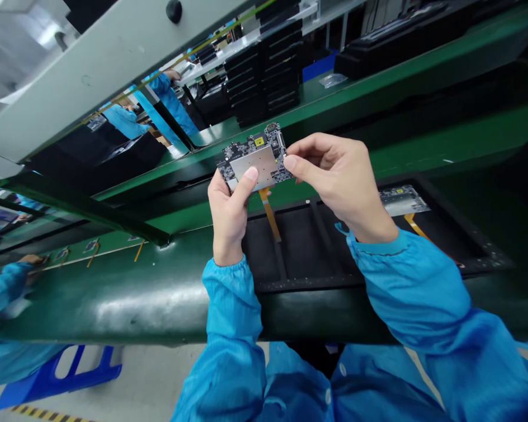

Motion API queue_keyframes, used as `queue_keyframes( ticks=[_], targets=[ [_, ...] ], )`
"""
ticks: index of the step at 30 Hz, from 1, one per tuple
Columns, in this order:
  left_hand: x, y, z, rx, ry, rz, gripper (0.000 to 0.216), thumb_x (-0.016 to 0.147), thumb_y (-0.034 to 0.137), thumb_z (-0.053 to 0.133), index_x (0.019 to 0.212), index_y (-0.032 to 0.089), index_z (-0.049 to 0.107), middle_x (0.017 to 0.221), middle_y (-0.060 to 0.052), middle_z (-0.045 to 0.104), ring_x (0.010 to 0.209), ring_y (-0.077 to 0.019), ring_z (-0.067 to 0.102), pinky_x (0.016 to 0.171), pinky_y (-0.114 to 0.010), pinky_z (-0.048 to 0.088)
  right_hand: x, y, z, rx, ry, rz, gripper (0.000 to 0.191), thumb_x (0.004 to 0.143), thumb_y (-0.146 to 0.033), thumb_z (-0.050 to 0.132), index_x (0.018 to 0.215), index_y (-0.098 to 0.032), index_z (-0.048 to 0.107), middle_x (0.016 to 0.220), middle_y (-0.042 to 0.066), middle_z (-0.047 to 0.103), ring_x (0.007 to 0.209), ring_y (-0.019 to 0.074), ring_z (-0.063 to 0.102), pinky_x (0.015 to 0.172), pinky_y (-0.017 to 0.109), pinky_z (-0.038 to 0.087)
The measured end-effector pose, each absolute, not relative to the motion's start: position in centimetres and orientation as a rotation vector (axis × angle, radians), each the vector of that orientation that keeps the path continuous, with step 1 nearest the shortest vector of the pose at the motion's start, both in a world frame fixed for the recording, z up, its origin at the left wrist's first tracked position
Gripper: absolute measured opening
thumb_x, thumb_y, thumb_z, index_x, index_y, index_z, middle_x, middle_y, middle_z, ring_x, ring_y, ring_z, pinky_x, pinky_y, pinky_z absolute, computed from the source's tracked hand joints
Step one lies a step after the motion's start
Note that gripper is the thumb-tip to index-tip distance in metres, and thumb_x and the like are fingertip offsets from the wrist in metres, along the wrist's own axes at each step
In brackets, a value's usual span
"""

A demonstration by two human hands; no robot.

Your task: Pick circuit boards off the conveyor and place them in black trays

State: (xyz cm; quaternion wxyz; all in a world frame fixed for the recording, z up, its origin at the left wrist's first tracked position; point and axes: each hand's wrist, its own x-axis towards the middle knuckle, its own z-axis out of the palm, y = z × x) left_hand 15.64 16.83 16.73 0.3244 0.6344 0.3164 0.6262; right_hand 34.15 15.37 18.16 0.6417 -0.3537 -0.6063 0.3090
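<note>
While both the left hand and right hand pinch it, the circuit board lies crosswise, ribbon hanging down.

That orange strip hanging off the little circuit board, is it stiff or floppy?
Probably floppy: the orange strip is thin and ribbon-like, hanging below the circuit board. The board itself looks stiff and light, held up by fingertips of the left hand and right hand.

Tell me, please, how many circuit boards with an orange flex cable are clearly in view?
2: one circuit board held up between left hand and right hand; another board lies in the black tray. Others may be hidden.
</note>
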Motion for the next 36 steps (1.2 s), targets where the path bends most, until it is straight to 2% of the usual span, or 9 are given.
queue_keyframes(
  ticks=[7, 12, 18, 22, 27, 36],
  targets=[
    [15.3, 17.0, 16.7, 1.619, 0.840, 1.602, 0.048, 0.088, 0.062, 0.084, 0.109, 0.022, 0.068, 0.103, -0.005, 0.075, 0.109, -0.0277, 0.078, 0.093, -0.039, 0.067, 34.3, 15.1, 18.3, -0.817, -1.463, 0.716, 0.035, 0.093, -0.055, 0.082, 0.083, -0.023, 0.072, 0.076, 0.002, 0.068, 0.075, 0.0190, 0.066, 0.067, 0.032, 0.058],
    [15.8, 16.7, 16.8, 1.620, 0.828, 1.659, 0.047, 0.087, 0.060, 0.085, 0.111, 0.022, 0.070, 0.109, -0.004, 0.077, 0.111, -0.0253, 0.077, 0.098, -0.036, 0.064, 34.5, 15.2, 18.0, -0.787, -1.471, 0.688, 0.030, 0.096, -0.044, 0.079, 0.080, -0.021, 0.069, 0.074, 0.001, 0.065, 0.070, 0.0169, 0.062, 0.064, 0.031, 0.054],
    [16.2, 16.1, 17.0, 1.595, 0.800, 1.663, 0.043, 0.087, 0.057, 0.087, 0.106, 0.021, 0.072, 0.105, -0.003, 0.077, 0.111, -0.0242, 0.077, 0.100, -0.034, 0.062, 34.4, 15.3, 17.8, -0.705, -1.455, 0.662, 0.022, 0.097, -0.030, 0.073, 0.080, -0.019, 0.065, 0.073, 0.001, 0.059, 0.068, 0.0146, 0.056, 0.062, 0.030, 0.048],
    [16.4, 15.8, 17.2, 1.600, 0.777, 1.640, 0.041, 0.087, 0.055, 0.087, 0.106, 0.022, 0.072, 0.104, -0.003, 0.077, 0.107, -0.0242, 0.078, 0.098, -0.036, 0.064, 34.3, 15.2, 17.9, -0.656, -1.441, 0.675, 0.027, 0.099, -0.033, 0.070, 0.078, -0.020, 0.058, 0.071, -0.001, 0.054, 0.065, 0.0138, 0.054, 0.061, 0.030, 0.047],
    [16.5, 15.6, 17.2, 1.608, 0.754, 1.650, 0.038, 0.088, 0.053, 0.087, 0.106, 0.022, 0.072, 0.103, -0.003, 0.076, 0.108, -0.0244, 0.078, 0.098, -0.037, 0.064, 34.2, 14.9, 18.1, -0.631, -1.458, 0.714, 0.035, 0.099, -0.043, 0.075, 0.080, -0.021, 0.055, 0.071, -0.001, 0.051, 0.065, 0.0125, 0.053, 0.060, 0.029, 0.046],
    [16.7, 15.6, 17.3, 1.635, 0.783, 1.639, 0.040, 0.089, 0.054, 0.086, 0.108, 0.022, 0.073, 0.104, -0.003, 0.076, 0.110, -0.0260, 0.077, 0.096, -0.038, 0.065, 34.1, 15.0, 18.1, -0.674, -1.470, 0.687, 0.035, 0.097, -0.035, 0.074, 0.076, -0.021, 0.050, 0.071, -0.001, 0.049, 0.063, 0.0112, 0.046, 0.057, 0.028, 0.041]
  ],
)
